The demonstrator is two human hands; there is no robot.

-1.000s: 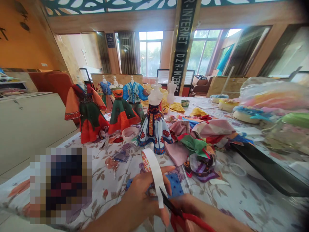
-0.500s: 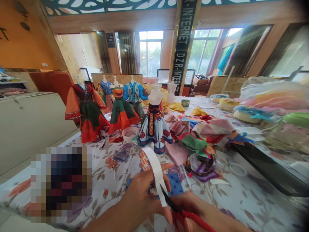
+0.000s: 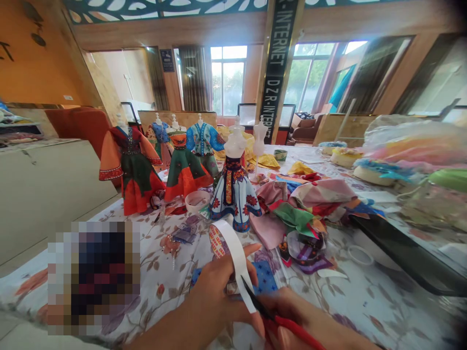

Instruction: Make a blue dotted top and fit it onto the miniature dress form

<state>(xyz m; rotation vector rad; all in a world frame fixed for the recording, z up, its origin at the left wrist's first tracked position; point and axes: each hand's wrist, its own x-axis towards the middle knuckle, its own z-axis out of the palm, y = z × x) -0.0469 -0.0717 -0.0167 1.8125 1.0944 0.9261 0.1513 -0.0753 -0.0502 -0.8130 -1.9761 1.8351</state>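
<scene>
Tape (image 3: 238, 257) stands in front of me as a plain white, narrow strip, smooth and slightly shiny on its outer face. Its inner face, seen at the upper left of the bend, is covered with small orange-red print. It rises in a tall curve above my left hand (image 3: 215, 287), over the near middle of the table (image 3: 146, 287), then drops as a straighter length across that hand. Lengthwise it runs from far left to near right; the free end is squared off and points down towards me, a little to my right.

My left hand is curled around the lower part of the tape, with a forefinger reaching out to the right beyond it. My right hand (image 3: 294, 308) is closed on the scissors (image 3: 260, 305), which have slim black blades and red handles. Their long axis slants: handles near me on the right, tips away from me and to the left, against the strip just above its free end. I cannot tell whether the blades have bitten into it. My hands are close together, with the scissors bridging them.

Just past my fingers, a blue cloth with darker marks lies partly hidden on the table. Beyond the top of the curve stands a small doll form in a white skirt (image 3: 239, 197) with red flowers.
</scene>
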